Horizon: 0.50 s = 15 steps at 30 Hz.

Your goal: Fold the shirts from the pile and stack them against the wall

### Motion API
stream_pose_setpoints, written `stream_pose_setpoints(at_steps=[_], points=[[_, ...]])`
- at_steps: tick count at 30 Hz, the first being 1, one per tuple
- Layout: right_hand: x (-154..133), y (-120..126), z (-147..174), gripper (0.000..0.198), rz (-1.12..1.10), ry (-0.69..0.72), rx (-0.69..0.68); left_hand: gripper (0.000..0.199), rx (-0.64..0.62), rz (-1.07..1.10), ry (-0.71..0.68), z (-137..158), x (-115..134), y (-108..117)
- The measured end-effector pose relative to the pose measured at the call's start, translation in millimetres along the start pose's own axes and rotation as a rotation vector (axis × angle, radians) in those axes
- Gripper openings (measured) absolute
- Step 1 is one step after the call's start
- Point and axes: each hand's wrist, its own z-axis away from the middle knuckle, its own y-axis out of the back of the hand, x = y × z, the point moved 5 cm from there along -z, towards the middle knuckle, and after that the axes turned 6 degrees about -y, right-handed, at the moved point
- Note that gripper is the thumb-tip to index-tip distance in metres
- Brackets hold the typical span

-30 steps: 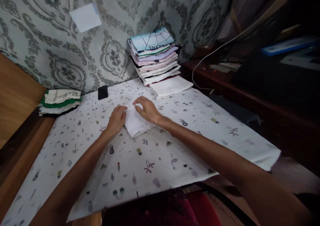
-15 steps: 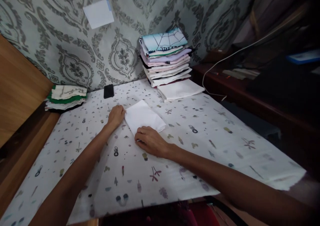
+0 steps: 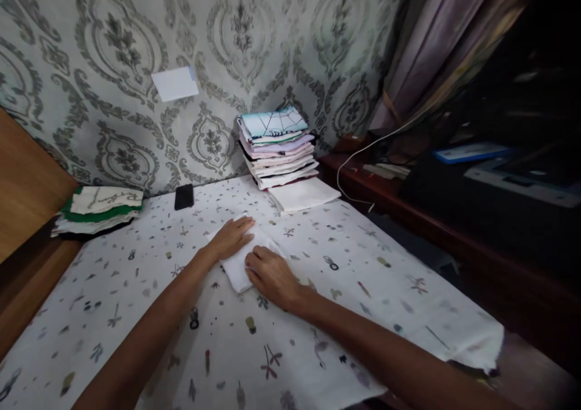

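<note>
A folded white cloth [image 3: 236,274] lies on the patterned tablecloth in front of me. My left hand [image 3: 232,237] rests flat across its upper part, fingers stretched out to the right. At the cloth's right side my right hand [image 3: 271,275] has its fingers curled, with thumb and fingertips pinching the fabric. Both hands cover part of the cloth, so its full outline is hidden.
Behind stands a tall stack of folded clothes [image 3: 278,150], with a folded white piece [image 3: 305,195] before it. A black phone [image 3: 184,197] and a smaller clothes pile [image 3: 102,210] lie left. A white cable [image 3: 358,156] droops by the dark red furniture on the right.
My left hand has gone from the cloth's left corner to lying flat on top of it. The right hand's fingers are now further over the cloth, which looks smaller. The view has tilted up.
</note>
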Motion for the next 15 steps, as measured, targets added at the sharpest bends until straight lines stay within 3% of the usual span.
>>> stream_pose_setpoints(at_steps=[2,3,7,10,12,15], points=[[2.8,2.8,1.2,0.007,-0.058,-0.026,-0.035,0.049,0.031,0.013,0.078,-2.9,-7.5,3.7],[4.6,6.0,0.8,0.008,-0.097,-0.041,-0.043,0.047,0.109,0.043,0.118,0.5,-9.9,8.7],[21.2,26.5,-19.9,0.018,-0.189,-0.13,-0.004,0.038,0.73,0.334,0.371,55.5,-12.5,32.8],[39.2,32.7,-60.7,0.025,-0.123,-0.169,-0.011,0.025,1.051,0.798,0.684,112.2,-3.9,22.5],[46.6,23.8,-93.9,0.038,-0.065,-0.14,-0.122,0.015,1.079,1.148,0.829,133.7,13.0,6.8],[48.7,4.4,-136.9,0.056,-0.051,-0.07,-0.273,0.011,0.92,1.472,0.811,135.0,47.2,-7.1]])
